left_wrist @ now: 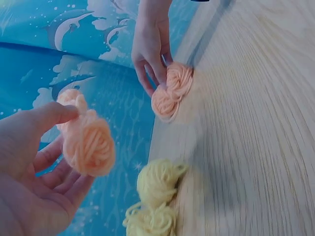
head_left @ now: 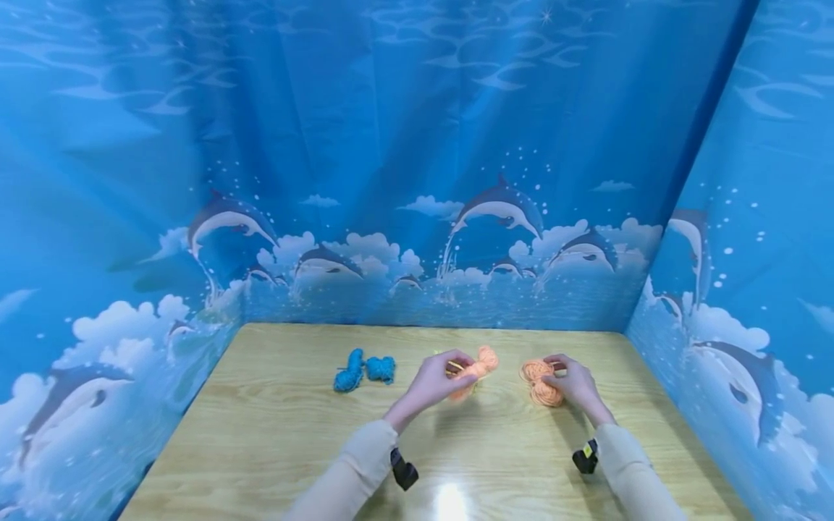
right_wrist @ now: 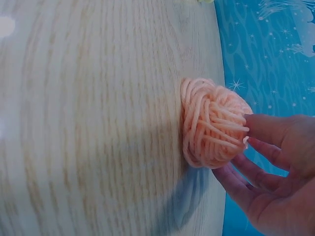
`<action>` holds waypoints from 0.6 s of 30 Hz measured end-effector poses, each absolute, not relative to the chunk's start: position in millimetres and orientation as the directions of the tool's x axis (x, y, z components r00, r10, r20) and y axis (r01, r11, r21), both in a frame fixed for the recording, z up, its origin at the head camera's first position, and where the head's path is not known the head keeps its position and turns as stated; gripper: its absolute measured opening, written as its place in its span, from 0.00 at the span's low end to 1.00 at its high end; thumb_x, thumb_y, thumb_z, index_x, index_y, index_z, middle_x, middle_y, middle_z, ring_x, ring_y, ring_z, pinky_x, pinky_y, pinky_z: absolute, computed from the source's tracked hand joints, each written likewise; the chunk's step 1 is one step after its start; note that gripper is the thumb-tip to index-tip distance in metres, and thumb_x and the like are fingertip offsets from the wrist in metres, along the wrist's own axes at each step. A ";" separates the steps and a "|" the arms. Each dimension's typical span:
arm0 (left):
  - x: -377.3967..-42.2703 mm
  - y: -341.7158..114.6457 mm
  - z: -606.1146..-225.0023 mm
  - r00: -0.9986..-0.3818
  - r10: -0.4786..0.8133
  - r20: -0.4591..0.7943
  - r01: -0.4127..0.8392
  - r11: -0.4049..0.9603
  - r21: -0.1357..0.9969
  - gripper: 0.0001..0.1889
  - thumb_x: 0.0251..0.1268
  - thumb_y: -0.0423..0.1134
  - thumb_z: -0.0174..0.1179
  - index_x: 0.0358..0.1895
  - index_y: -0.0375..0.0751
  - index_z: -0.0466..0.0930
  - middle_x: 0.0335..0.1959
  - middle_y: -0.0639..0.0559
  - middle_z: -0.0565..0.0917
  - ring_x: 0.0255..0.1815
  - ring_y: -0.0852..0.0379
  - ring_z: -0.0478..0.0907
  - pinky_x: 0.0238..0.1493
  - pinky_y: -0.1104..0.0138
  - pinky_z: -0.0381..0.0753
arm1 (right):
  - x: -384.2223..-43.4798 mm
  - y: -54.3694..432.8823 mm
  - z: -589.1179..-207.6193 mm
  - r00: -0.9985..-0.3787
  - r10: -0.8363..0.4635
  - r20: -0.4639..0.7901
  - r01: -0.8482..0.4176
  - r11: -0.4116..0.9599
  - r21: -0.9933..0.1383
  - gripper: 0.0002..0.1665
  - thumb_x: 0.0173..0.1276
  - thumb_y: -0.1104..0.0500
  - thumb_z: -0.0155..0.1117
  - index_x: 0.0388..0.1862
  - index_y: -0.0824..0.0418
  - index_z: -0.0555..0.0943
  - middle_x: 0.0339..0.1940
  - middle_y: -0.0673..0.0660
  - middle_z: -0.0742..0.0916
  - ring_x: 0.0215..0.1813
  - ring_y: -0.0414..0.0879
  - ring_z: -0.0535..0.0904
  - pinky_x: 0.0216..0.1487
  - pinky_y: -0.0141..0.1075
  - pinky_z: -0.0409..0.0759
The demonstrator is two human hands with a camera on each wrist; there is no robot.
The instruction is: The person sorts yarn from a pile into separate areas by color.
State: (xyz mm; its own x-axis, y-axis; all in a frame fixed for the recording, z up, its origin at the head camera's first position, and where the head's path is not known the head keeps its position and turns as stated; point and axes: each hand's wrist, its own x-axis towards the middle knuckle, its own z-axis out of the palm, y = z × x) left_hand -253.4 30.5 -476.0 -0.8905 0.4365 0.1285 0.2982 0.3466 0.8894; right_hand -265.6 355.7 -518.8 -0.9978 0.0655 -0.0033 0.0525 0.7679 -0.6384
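Note:
My left hand (head_left: 435, 378) pinches a peach yarn skein (head_left: 486, 359), narrow in the middle, between thumb and fingers. In the left wrist view this skein (left_wrist: 89, 147) is held up off the table, with a pale yellow yarn skein (left_wrist: 156, 183) lying on the wood beyond it. The head view mostly hides the yellow one behind the left hand. On the right, a second peach yarn skein (head_left: 544, 393) rests on the tabletop, and my right hand (head_left: 578, 385) grips it at its narrow middle. The right wrist view shows the thumb and fingertips against this skein (right_wrist: 209, 125).
Two blue yarn bundles (head_left: 349, 372) lie side by side on the wooden table (head_left: 274, 434), left of my left hand. A blue curtain (head_left: 365, 145) printed with dolphins stands along the table's back and both sides.

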 end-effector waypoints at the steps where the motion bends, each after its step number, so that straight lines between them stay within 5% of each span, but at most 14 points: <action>1: -254.4 34.9 -476.6 -0.893 0.432 0.129 0.294 0.343 0.892 0.13 0.67 0.44 0.69 0.50 0.46 0.85 0.47 0.54 0.86 0.48 0.55 0.84 0.48 0.65 0.85 | -265.5 355.6 -518.5 -0.998 0.067 -0.005 0.054 0.766 -0.640 0.26 0.68 0.63 0.70 0.62 0.70 0.77 0.55 0.74 0.82 0.55 0.69 0.81 0.51 0.56 0.82; 18: -268.1 100.5 -496.0 -0.926 0.363 0.103 0.221 0.300 0.928 0.12 0.66 0.43 0.69 0.48 0.42 0.85 0.43 0.52 0.86 0.42 0.57 0.84 0.42 0.69 0.84 | -265.8 355.7 -520.5 -0.997 0.073 0.034 0.035 0.768 -0.639 0.24 0.66 0.64 0.70 0.60 0.71 0.78 0.52 0.73 0.84 0.52 0.68 0.83 0.51 0.57 0.83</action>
State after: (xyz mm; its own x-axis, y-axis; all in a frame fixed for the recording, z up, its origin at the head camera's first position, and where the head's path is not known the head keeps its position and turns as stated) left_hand -268.1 100.5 -496.0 -0.9262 0.3625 0.1034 0.2209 0.2997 0.9281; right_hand -265.8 355.7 -520.5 -0.9968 0.0730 0.0338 0.0346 0.7684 -0.6391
